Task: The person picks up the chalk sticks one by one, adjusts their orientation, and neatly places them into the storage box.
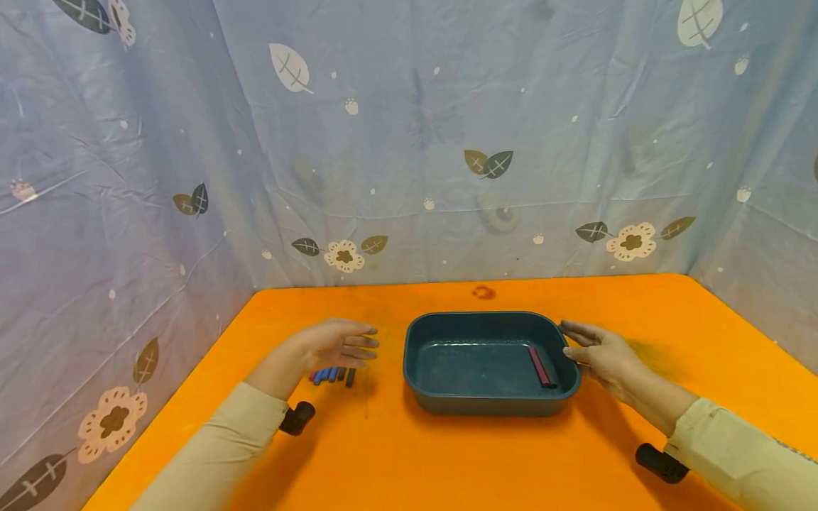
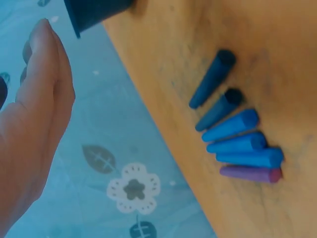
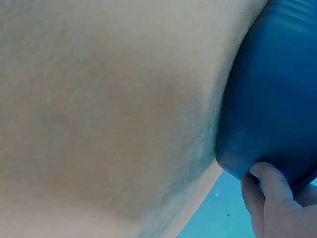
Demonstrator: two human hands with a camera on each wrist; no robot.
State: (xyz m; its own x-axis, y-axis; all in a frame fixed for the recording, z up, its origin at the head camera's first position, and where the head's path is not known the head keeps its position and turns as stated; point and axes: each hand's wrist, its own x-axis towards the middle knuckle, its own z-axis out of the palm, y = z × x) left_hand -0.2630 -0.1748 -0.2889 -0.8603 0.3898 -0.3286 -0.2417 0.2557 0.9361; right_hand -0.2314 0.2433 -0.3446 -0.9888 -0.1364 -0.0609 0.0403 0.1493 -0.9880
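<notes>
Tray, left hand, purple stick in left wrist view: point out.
Tray (image 1: 488,407), head view, front outer wall.
Left hand (image 1: 332,344), head view, middle of the hand.
Purple stick (image 2: 247,173), left wrist view, middle of its side.

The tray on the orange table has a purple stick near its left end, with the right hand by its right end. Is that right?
Not quite: the purple stick is near the right end of the tray, as the head view shows. The rest stands: the tray is on the orange table, with the right hand by its right end.
</notes>
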